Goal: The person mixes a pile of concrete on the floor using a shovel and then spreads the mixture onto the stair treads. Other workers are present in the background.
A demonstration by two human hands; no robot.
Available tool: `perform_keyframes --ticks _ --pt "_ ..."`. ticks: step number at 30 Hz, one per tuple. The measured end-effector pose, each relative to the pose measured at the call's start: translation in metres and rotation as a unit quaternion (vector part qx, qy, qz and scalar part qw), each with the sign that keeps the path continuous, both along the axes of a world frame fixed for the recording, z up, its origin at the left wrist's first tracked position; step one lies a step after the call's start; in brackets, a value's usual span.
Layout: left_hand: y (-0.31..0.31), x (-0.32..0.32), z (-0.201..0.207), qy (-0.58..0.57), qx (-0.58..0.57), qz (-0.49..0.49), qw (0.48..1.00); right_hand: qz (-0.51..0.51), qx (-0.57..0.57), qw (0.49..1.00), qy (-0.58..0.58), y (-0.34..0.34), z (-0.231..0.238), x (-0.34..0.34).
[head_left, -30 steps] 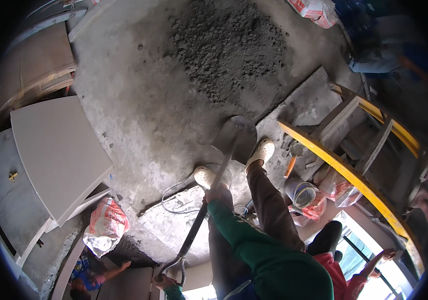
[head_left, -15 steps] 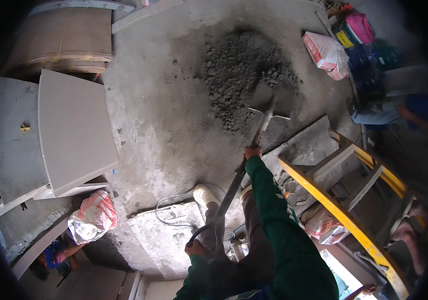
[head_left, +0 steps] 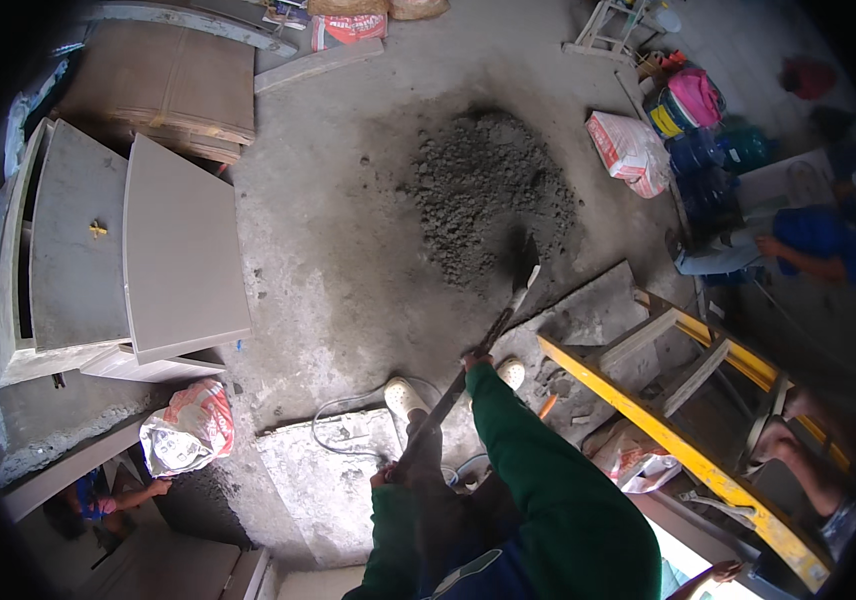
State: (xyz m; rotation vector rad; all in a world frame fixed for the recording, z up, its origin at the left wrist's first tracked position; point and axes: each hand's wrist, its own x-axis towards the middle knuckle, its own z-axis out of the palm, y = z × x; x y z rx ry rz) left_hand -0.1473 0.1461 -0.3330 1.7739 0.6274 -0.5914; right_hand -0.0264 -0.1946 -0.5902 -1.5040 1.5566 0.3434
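Note:
A long-handled shovel (head_left: 445, 403) slants from my lap toward the dark grey heap of damp mortar mix (head_left: 478, 180). My right hand (head_left: 476, 361) is closed around the shaft partway down. Nearer my body, my left hand (head_left: 385, 476) grips the handle's upper end. The shovel blade is turned almost edge-on at the heap's near right side, and its lower part is hard to make out against the dark mix. Both of my forearms are in green sleeves.
A yellow stepladder (head_left: 648, 430) stands at right, with a person's bare legs on it. Another person in blue (head_left: 813, 240) is behind it. Printed sacks (head_left: 628, 150) lie nearby. Left are grey boards (head_left: 183, 255) and a sack (head_left: 188, 430); a person's arm (head_left: 138, 497) reaches below it.
The shovel blade has rolled from flat to nearly edge-on. My right hand has shifted slightly left and toward me. The whole view has tilted, showing more of the far floor.

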Motion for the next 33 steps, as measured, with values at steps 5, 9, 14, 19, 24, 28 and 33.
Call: perform_keyframes --ticks 5,9,14,19,24,28,33 --pt "0.023 -0.014 -0.062 0.231 -0.241 0.433 0.838 -0.024 0.013 0.999 0.032 0.033 0.054 -0.010" --pt "0.022 -0.031 -0.012 0.037 0.012 -0.071 0.997 -0.022 0.046 0.998 0.041 0.041 0.090 0.001" --pt "0.003 -0.009 0.019 -0.022 -0.024 0.135 0.990 -0.030 0.055 0.997 0.047 0.048 0.106 -0.007" --pt "0.006 -0.015 -0.030 0.103 -0.002 0.198 0.975 -0.039 0.065 0.997 0.033 0.053 0.110 -0.007" --pt "0.022 -0.030 -0.029 0.069 -0.126 0.252 0.957 -0.087 0.116 0.989 -0.004 0.059 0.134 -0.009" --pt "0.067 0.014 0.035 0.264 -0.335 0.446 0.787 -0.199 0.177 0.962 -0.058 0.083 0.166 -0.026" --pt "0.076 0.068 0.187 0.012 -0.159 0.221 0.962 -0.297 0.316 0.892 -0.125 0.141 0.194 -0.006"
